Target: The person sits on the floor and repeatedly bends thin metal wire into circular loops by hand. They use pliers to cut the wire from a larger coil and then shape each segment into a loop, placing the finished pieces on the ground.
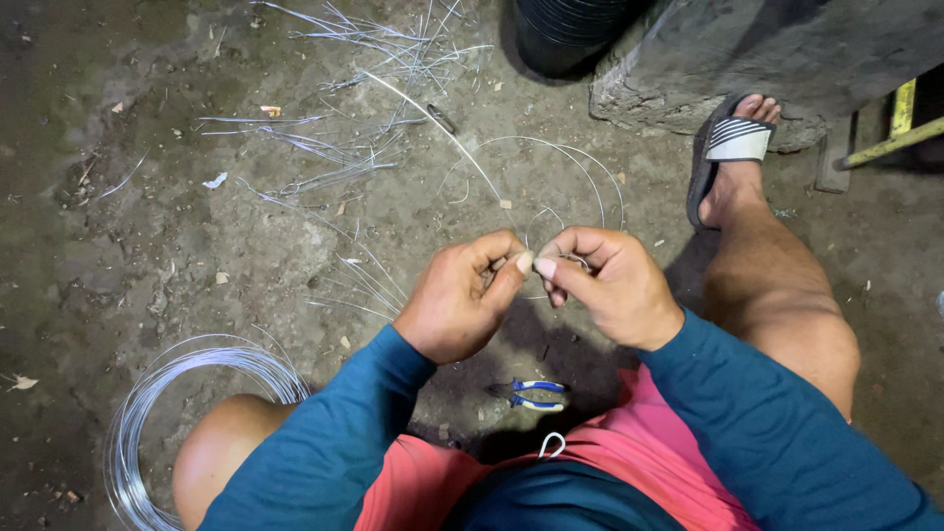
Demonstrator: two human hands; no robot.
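Note:
My left hand (462, 300) and my right hand (605, 285) meet in front of me, thumbs almost touching, both pinching one thin steel wire (580, 167). The wire loops away from my fingers in a wide curl over the dirt floor. Blue sleeves cover both forearms. Blue-handled pliers (531, 394) lie on the ground just below my hands, between my knees.
A coil of steel wire (147, 413) lies by my left knee. Several cut wire pieces (334, 147) are scattered ahead. My right foot in a slide sandal (733, 147) rests near a rough concrete block (688, 69). A dark round container (560, 34) stands beyond.

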